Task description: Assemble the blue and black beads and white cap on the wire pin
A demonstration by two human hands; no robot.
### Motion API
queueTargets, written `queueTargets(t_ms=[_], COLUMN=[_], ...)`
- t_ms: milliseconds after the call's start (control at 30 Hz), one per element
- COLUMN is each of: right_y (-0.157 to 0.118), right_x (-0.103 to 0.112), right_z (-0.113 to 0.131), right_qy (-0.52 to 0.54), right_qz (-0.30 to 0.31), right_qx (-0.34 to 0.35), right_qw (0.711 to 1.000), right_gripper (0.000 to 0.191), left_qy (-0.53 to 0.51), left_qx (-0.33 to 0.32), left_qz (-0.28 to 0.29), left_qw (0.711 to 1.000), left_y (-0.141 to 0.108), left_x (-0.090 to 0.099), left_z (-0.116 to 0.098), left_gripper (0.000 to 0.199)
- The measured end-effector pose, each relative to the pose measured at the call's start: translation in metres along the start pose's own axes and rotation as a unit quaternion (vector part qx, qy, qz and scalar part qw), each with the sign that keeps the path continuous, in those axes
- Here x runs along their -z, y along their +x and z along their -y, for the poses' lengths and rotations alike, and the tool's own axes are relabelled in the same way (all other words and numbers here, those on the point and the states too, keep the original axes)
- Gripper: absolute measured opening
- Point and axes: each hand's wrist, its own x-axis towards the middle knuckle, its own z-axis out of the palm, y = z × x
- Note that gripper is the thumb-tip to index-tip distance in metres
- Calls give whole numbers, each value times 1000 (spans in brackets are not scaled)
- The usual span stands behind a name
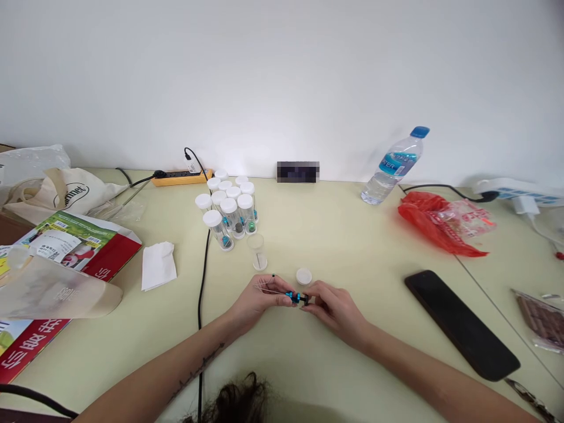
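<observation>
Near the table's middle, my left hand (pixel 259 301) is closed round a small blue and black tool (pixel 294 297) with thin metal wires (pixel 267 286) running back over the palm. The fingertips of my right hand (pixel 328 305) pinch the black end of that same tool. Just beyond the hands lies a round white cap (pixel 304 277). An uncapped clear vial (pixel 258 254) stands beyond my left hand, with a thin dark piece inside. Several white-capped clear vials (pixel 229 212) stand in a cluster behind it, some holding blue or green pieces.
A white tissue (pixel 158 266), a plastic cup (pixel 66 291) and a printed bag (pixel 110 241) lie left. A black cable (pixel 203 282) crosses the table. On the right are a water bottle (pixel 392 167), a red plastic bag (pixel 432 223) and a black phone (pixel 462 324).
</observation>
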Motion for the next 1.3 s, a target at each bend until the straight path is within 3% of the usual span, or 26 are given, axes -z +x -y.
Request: queueTargets(t_ms=[233,467,600,833,967,1167,1300], right_y=[-1,0,-1,-2,0,-1,-2], right_x=[0,-1,-1,-3,-2,-2,-2], right_z=[0,1,0,1,2,2,0], right_qy=[-7,19,-6,4,-20,-3,-13], right_qz=[1,-11,11,8,15,2,9], right_qx=[4,19,0,-9,-2,-23,-10], right_qw=[1000,1000,1000,1000,1000,1000,1000], right_gripper=[20,11,20,11,22,13,22], left_qy=[-7,-9,-14,-6,-8,-1,-3], left_qx=[2,-3,-1,-8,-4,-8,-9], left_qz=[3,6,4,13,16,13,14], left_qw=[1000,1000,1000,1000,1000,1000,1000], left_y=[0,0,0,1,1,-1,-1], left_x=[0,-1,-1,0,0,-2,-3], left_z=[0,-1,0,0,-1,-3,-3], left_gripper=[18,18,18,17,17,18,17])
